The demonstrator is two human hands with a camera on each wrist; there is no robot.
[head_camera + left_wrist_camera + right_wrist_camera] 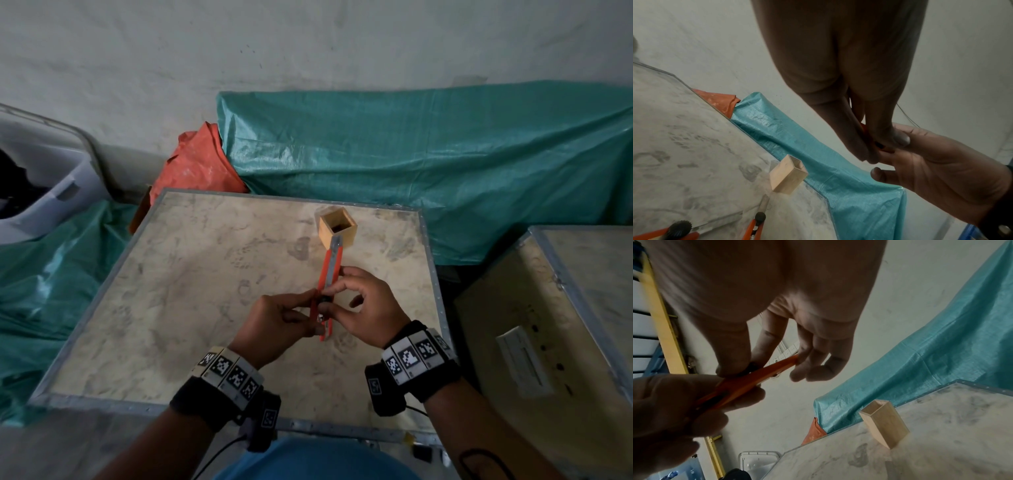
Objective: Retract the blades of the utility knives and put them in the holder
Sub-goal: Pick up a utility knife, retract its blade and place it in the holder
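Where the pale wall [308, 51] meets the floor beyond both hands, a teal tarpaulin [428, 164] is draped, with an orange tarpaulin [195, 168] bunched at its left end. Beneath the hands lies the stained, metal-edged crate top [205, 291]; a second crate [565, 325] stands to the right of the right hand, and a grey plastic tub [44, 181] far to the left of the left hand. One wooden holder [337, 229], square and open-topped, stands upright on the crate top just beyond the hands. Utility knives: three in all. One orange utility knife [329, 284] is held above the surface between the hands, its tip pointing toward the holder. The left hand [274, 325] pinches its rear end with curled fingers; the right hand [370, 308] grips its middle, thumb on the black slider [324, 300]. Two more orange knives [754, 227] lie on the surface below the left wrist, only partly seen in the left wrist view.
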